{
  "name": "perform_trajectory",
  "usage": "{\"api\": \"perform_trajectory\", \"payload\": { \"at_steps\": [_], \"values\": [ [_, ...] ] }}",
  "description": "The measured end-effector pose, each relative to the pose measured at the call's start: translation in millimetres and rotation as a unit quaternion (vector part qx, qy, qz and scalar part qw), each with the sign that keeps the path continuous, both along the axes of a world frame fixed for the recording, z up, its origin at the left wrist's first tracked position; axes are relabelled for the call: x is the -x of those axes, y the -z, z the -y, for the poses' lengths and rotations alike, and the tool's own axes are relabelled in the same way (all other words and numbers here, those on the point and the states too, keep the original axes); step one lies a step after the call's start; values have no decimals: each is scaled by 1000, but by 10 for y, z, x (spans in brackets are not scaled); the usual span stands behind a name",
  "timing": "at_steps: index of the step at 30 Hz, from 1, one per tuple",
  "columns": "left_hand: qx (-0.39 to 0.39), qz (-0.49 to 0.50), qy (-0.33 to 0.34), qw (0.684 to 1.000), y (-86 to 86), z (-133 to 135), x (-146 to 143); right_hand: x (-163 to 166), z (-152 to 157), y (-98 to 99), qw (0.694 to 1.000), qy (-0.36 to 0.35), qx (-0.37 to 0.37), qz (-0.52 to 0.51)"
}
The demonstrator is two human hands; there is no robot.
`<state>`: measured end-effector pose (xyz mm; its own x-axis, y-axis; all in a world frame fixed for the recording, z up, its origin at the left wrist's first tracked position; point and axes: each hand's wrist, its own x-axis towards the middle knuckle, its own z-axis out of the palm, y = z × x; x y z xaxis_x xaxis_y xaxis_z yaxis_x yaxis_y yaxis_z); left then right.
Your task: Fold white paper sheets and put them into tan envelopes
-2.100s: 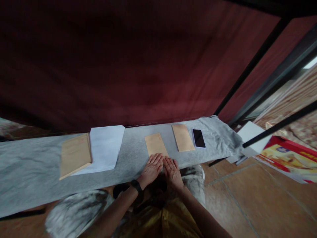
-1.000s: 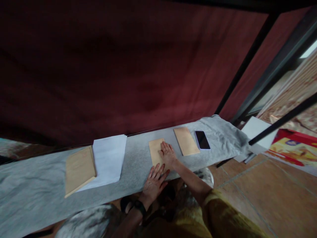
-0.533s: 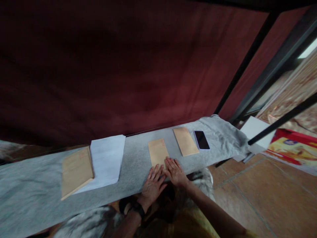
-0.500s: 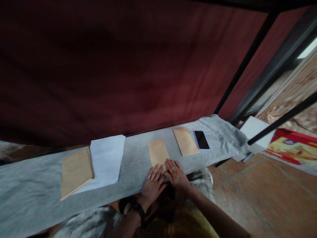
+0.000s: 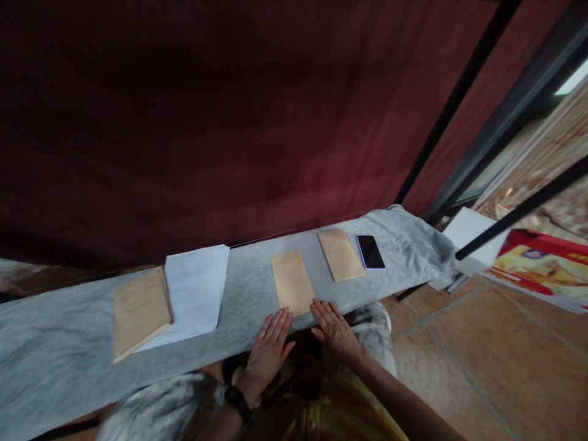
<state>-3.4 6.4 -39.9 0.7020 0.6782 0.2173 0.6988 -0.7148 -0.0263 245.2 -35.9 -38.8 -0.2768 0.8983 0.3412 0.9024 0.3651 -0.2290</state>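
A tan envelope [image 5: 293,282] lies flat on the cloth-covered surface [image 5: 248,282], just below and right of the frame's centre. At its lower left corner rests the left hand [image 5: 269,348], its fingers straight and close together; at the lower right corner is the right hand [image 5: 337,334], fingers likewise extended. Neither grasps anything; the fingertips only meet the envelope's lower edge. A dark wristband [image 5: 237,401] circles the left wrist. Right of the envelope, well apart from the hands, lies a second envelope [image 5: 340,254], with a phone [image 5: 371,252] just beside it. Toward the lower left, a brown packet [image 5: 141,312] overlaps a stack of white paper [image 5: 195,294].
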Motion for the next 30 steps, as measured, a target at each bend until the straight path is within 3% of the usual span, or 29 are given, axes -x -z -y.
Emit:
{"api": "perform_trajectory", "payload": {
  "at_steps": [3, 6, 13, 18, 21, 24, 30],
  "values": [
    [8, 18, -13, 1000, -65, 3, -3, -4, 8, -1, 1000, -1, 11, 4],
    [26, 42, -32, 998, -153, -122, -195, 3, 5, 3, 1000, 0, 18, -1],
    [75, 27, -59, 995, -102, -793, -851, 39, 4, 42, 1000, 18, 13, -12],
    [105, 11, -119, 987, -97, -1309, -1078, 38, 0, 38, 1000, 19, 18, -8],
    [115, 9, -150, 982, -133, -1455, -1165, 25, -6, 30, 1000, 13, 27, -5],
    [106, 12, -147, 983, -106, -1355, -1169, 19, -8, 39, 1000, 12, 27, -10],
    [72, 27, -63, 995, 16, -671, -878, 20, 10, 53, 999, 6, 28, -17]
  ]
}}
